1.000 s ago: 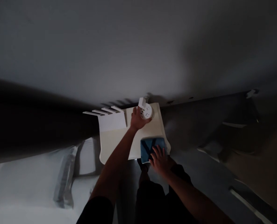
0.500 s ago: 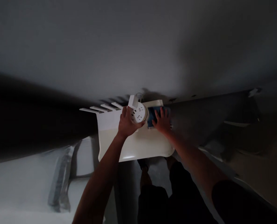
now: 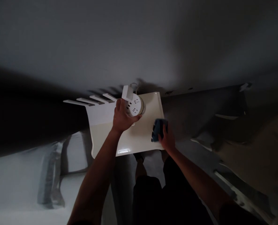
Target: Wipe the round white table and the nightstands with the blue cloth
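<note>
My left hand [image 3: 123, 118] is wrapped round the near left side of a round white power strip [image 3: 135, 105], its thumb along the front edge. A white plug adapter [image 3: 127, 92] sticks up from the strip's back left. Both are over a cream-coloured small table [image 3: 139, 137]. At the table's right edge my right hand [image 3: 168, 139] grips a dark blue cloth [image 3: 159, 129] with a light-striped border. The cloth looks bunched and lies against the tabletop; part of it is hidden by the fingers.
White slats [image 3: 92, 100] rise at the table's back left, by a grey wall [image 3: 120, 47]. A pale bed [image 3: 17, 184] with a pillow [image 3: 76, 153] stands at left. My legs [image 3: 141, 170] are below the front edge. Brownish fabric [image 3: 253, 153] lies at right.
My right hand has drawn the blue cloth from beside the power strip toward me, to the table's front right, and its spread fingers have closed on it. My left hand stays on the strip.
</note>
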{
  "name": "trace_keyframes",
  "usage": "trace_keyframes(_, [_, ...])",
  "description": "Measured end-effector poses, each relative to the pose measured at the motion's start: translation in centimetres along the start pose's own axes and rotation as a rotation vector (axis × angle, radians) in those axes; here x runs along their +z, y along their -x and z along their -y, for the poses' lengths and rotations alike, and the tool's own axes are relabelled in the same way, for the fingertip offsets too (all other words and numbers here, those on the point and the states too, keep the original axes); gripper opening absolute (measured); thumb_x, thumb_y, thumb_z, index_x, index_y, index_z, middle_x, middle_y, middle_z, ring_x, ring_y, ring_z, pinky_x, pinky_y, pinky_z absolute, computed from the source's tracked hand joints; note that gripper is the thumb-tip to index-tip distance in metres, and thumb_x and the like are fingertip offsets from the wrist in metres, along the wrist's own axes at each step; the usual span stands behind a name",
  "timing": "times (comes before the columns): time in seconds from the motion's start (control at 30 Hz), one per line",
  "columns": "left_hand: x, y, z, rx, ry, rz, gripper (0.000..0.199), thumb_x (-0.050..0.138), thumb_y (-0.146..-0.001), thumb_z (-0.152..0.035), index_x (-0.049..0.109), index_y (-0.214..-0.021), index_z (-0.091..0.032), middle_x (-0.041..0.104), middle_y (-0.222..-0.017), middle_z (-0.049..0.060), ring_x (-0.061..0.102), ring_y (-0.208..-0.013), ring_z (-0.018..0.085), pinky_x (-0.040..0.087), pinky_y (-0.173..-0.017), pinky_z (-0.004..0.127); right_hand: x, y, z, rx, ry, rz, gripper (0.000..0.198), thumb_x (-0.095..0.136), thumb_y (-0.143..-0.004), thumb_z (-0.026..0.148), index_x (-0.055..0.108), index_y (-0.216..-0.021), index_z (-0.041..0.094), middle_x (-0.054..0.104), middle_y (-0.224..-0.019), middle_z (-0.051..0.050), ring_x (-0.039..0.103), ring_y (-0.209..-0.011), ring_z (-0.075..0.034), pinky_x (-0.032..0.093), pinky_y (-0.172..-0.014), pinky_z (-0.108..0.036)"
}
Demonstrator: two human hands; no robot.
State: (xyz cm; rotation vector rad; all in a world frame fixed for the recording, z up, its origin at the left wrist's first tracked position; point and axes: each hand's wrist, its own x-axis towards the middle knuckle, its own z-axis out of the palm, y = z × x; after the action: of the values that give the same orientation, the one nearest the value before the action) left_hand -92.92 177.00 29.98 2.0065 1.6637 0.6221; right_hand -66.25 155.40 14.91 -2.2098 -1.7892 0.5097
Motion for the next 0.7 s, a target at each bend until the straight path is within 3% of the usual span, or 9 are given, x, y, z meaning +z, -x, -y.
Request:
trace_keyframes(0.07, [-0.1,-0.2,-0.4,-0.013,0.024,0.032,0.127,0.103,-0.077,-0.074,0.043,-0.18,-0.027,0.052,-0.18,0.023,0.053,-0.167,0.05,0.051,-0.135,0.068,0.0,5.3,-0.5,0.024,0.035,0.001,0.069,0.06,-0.11,0.047,0.066,-0.174,0.021,0.047,-0.188,-0.027,0.052,-0.165,-0.057,0.055,-0.126,-0.074])
trace_keyframes(0.13, [0.1,-0.1,-0.4,-0.017,0.029,0.055,0.129,0.105,-0.075,-0.07,0.044,-0.179,-0.026,0.051,-0.18,0.024,0.053,-0.166,0.051,0.051,-0.135,0.07,0.2,8.4,-0.3,-0.008,0.092,0.046,0.063,0.061,-0.112,0.046,0.072,-0.17,0.024,0.046,-0.19,-0.023,0.038,-0.174,-0.06,0.044,-0.132,-0.082])
trace_keyframes(0.2, [0.6,0.3,-0.4,-0.021,0.019,0.073,0.132,0.107,-0.072,-0.067,0.043,-0.18,-0.025,0.05,-0.182,0.025,0.053,-0.167,0.052,0.051,-0.135,0.071,0.7,9.4,0.8,-0.099,0.143,0.138,0.06,0.066,-0.112,0.045,0.072,-0.171,0.031,0.044,-0.193,-0.016,0.022,-0.181,-0.062,0.031,-0.136,-0.091])
trace_keyframes(0.27, [1.2,0.9,-0.5,-0.024,-0.003,0.082,0.136,0.109,-0.07,-0.065,0.042,-0.181,-0.024,0.047,-0.184,0.027,0.049,-0.17,0.054,0.049,-0.136,0.072,1.1,8.0,2.6,-0.233,0.146,0.239,0.063,0.07,-0.111,0.044,0.069,-0.174,0.038,0.043,-0.195,-0.01,0.014,-0.182,-0.063,0.021,-0.137,-0.096])
trace_keyframes(0.4, [2.0,2.4,-1.4,-0.01,-0.038,0.097,0.141,0.108,-0.07,-0.066,0.039,-0.185,-0.023,0.041,-0.189,0.03,0.044,-0.174,0.056,0.048,-0.136,0.071,0.9,-1.6,6.9,-0.444,0.059,0.343,0.067,0.076,-0.111,0.042,0.067,-0.177,0.033,0.045,-0.193,-0.011,0.012,-0.184,-0.06,0.008,-0.14,-0.096])
trace_keyframes(0.47, [1.6,3.0,-1.7,0.015,-0.048,0.097,0.143,0.109,-0.069,-0.067,0.038,-0.186,-0.023,0.04,-0.19,0.03,0.044,-0.174,0.057,0.049,-0.136,0.07,0.1,-8.6,8.5,-0.428,0.043,0.322,0.068,0.08,-0.11,0.041,0.068,-0.175,0.022,0.048,-0.191,-0.018,0.01,-0.184,-0.057,0.001,-0.142,-0.091])
trace_keyframes(0.57, [0.4,3.3,-1.7,0.034,-0.06,0.075,0.145,0.11,-0.067,-0.066,0.038,-0.186,-0.026,0.039,-0.191,0.028,0.041,-0.176,0.055,0.047,-0.138,0.069,-1.1,-17.9,10.0,-0.385,0.037,0.215,0.069,0.073,-0.118,0.037,0.057,-0.178,0.006,0.033,-0.197,-0.023,-0.001,-0.184,-0.054,-0.001,-0.139,-0.089])
trace_keyframes(0.63, [-0.5,3.1,-1.5,0.032,-0.062,0.052,0.146,0.111,-0.068,-0.066,0.036,-0.187,-0.026,0.039,-0.191,0.028,0.039,-0.177,0.055,0.046,-0.139,0.07,-1.5,-21.2,11.3,-0.303,0.053,0.162,0.064,0.065,-0.123,0.032,0.051,-0.177,-0.001,0.022,-0.198,-0.027,-0.006,-0.183,-0.054,0.0,-0.136,-0.091])
trace_keyframes(0.7, [-0.9,2.6,-1.4,0.037,-0.056,0.024,0.147,0.11,-0.069,-0.068,0.034,-0.187,-0.025,0.038,-0.191,0.029,0.036,-0.178,0.056,0.045,-0.139,0.07,-1.4,-21.9,13.4,-0.266,0.097,0.164,0.062,0.059,-0.125,0.025,0.047,-0.177,-0.006,0.016,-0.197,-0.033,-0.006,-0.181,-0.055,0.002,-0.132,-0.095])
